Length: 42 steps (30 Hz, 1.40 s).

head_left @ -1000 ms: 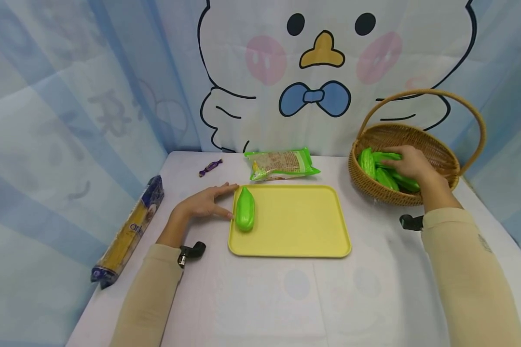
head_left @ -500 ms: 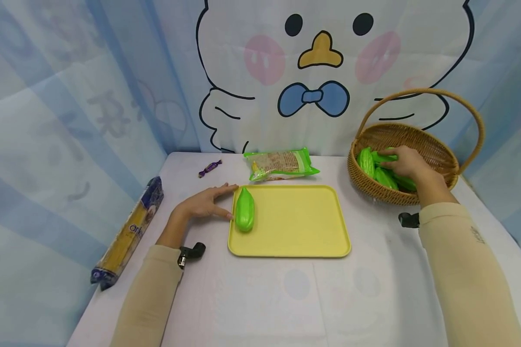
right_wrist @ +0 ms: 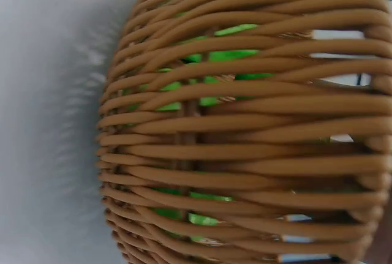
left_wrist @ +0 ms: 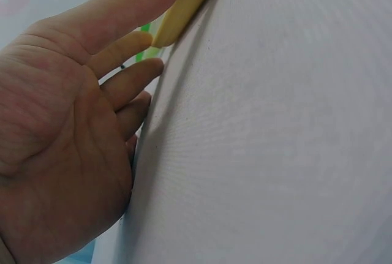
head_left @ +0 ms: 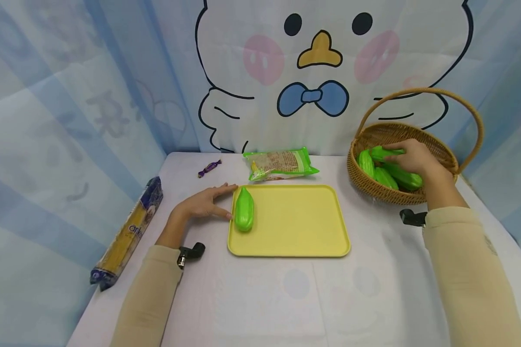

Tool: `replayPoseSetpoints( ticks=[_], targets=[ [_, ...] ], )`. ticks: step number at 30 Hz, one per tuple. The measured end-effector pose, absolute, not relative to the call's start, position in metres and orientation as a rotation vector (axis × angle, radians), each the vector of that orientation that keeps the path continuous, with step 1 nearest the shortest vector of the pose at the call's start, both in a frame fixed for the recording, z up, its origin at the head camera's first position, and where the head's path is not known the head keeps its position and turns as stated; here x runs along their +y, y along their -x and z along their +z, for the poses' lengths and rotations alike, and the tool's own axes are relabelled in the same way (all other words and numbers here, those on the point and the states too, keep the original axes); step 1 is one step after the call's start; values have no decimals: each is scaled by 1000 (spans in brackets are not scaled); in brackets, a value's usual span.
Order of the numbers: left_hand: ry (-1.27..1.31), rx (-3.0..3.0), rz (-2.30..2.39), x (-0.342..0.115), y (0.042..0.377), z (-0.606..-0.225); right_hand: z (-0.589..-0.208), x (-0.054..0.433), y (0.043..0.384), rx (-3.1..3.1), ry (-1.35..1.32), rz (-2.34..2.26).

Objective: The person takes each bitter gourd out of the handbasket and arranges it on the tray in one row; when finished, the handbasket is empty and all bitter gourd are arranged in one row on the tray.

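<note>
In the head view, my left hand (head_left: 201, 202) rests at the left edge of the yellow tray (head_left: 295, 221), its index finger at the top-left corner and its thumb on the side. A smooth, elongated green toy vegetable (head_left: 244, 209) lies upright along the tray's left side. My right hand (head_left: 412, 156) reaches into the wicker basket (head_left: 373, 193) and pinches a green toy vegetable (head_left: 378, 153) between thumb and fingers. Several more green pieces (head_left: 404, 177) lie below it. In the right wrist view, the basket wall (right_wrist: 245, 129) hides that hand.
Behind the tray lies a green-and-clear food packet (head_left: 282, 164), with a small purple wrapped candy (head_left: 210, 167) to its left. A long yellow-and-blue packet (head_left: 128, 231) lies at the table's left edge. The basket's tall handle (head_left: 473, 111) arches over its opening.
My right hand has risen slightly inside the basket, raising the pinched vegetable a little and uncovering more of the green pieces below. My left hand and the tray have stayed put.
</note>
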<state>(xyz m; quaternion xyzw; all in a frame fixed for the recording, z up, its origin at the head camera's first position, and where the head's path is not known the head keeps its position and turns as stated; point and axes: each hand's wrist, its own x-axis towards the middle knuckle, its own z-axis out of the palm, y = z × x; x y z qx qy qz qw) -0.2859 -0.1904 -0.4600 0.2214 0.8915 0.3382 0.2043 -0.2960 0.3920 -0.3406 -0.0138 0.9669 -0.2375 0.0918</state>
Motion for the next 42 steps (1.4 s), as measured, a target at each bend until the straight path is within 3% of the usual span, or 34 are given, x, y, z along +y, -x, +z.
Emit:
replayPoseSetpoints(
  ticks=[10,25,35,42],
  targets=[
    [-617,2475,956,-191,285,-460,-330,379,269,2969,96,-967],
    [-625,2459,974,-191,289,-462,-326,315,231,3135,245,-1271],
    [-619,2445,977,-190,289,-461,-338,278,222,3066,431,-1508],
    [-638,2459,973,-191,288,-461,-352,265,224,3015,534,-1385]
  ],
)
